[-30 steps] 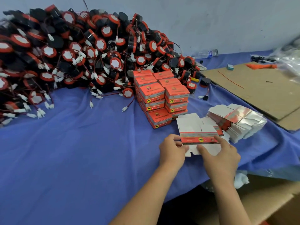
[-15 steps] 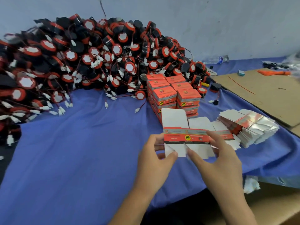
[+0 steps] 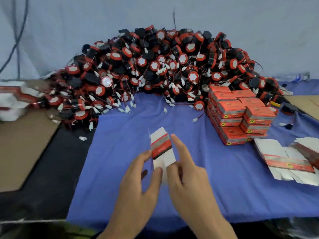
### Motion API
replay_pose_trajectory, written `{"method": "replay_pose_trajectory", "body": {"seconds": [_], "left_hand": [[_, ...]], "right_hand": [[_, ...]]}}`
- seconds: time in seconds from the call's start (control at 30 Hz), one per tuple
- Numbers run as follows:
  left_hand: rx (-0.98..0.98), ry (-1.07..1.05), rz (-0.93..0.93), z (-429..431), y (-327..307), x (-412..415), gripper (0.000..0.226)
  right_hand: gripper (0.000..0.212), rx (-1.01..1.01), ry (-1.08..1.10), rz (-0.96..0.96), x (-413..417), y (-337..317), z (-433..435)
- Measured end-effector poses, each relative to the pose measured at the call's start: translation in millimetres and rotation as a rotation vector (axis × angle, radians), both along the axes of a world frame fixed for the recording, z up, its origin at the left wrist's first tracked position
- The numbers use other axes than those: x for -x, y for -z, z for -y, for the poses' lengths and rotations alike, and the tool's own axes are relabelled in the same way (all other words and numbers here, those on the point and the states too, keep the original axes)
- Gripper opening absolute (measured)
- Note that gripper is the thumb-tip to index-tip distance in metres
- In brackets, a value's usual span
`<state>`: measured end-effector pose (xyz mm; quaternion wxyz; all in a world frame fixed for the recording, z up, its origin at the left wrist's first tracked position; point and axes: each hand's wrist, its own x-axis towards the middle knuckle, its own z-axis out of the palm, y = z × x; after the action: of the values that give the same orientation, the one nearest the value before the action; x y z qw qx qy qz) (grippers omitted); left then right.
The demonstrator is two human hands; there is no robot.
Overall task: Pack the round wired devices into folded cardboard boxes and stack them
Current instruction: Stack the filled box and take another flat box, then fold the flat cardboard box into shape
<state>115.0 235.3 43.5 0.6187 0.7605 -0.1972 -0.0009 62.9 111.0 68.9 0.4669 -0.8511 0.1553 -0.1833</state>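
I'm pinching the half-folded box in my left hand and right hand, above the cloth near the device pile; I'm risking a crooked crease by squeezing unevenly.

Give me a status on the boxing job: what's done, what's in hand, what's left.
Done: a stack of closed orange boxes stands on the blue cloth. In hand: the left hand and right hand hold one carton blank, with no device in it. Left: most of it. The big pile of round wired devices lies unpacked, and spare flat blanks wait at the right.
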Motion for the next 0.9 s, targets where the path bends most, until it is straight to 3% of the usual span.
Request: {"method": "replay_pose_trajectory", "body": {"seconds": [0.1,0.23,0.27,0.4,0.47,0.57,0.6,0.73,0.83,0.9], "left_hand": [[-0.031,0.088,0.057,-24.7,-1.5,-1.8,0.062],[-0.194,0.236,0.087,-55.9,-1.1,-12.4,0.102],[-0.202,0.223,0.11,-59.7,-1.5,-14.9,0.103],[0.003,0.047,0.197,-64.4,-1.8,-21.0,0.065],[0.007,0.061,0.203,-66.4,-3.6,-21.6,0.063],[-0.038,0.19,0.141,-69.6,-8.0,-19.9,0.067],[-0.053,0.24,0.115,-69.4,-10.1,-19.1,0.07],[-0.069,0.416,0.009,-66.8,-18.3,-16.6,0.072],[-0.017,0.495,-0.044,-68.2,-22.6,-16.7,0.069],[-0.024,0.54,-0.03,-69.3,-23.6,-17.5,0.071]], "right_hand": [[0.063,-0.035,-0.048,-0.028,-2.2,-1.5,-12.7],[0.046,-0.298,-0.047,-0.019,-2.5,-8.4,-21.5],[0.043,-0.342,-0.037,-0.005,-2.8,-9.3,-22.3],[0.026,-0.487,-0.008,-0.044,-1.0,-17.3,-20.8],[0.021,-0.471,-0.037,-0.064,2.2,-20.8,-16.8],[0.049,-0.325,-0.055,-0.131,7.9,-22.3,-6.6],[0.048,-0.325,-0.087,-0.131,8.9,-23.4,-4.3],[0.053,-0.594,-0.309,-0.078,8.7,-27.6,3.8],[0.042,-0.83,-0.278,-0.03,8.5,-29.6,7.2],[0.054,-0.982,-0.222,-0.035,7.7,-29.8,9.3]]}}
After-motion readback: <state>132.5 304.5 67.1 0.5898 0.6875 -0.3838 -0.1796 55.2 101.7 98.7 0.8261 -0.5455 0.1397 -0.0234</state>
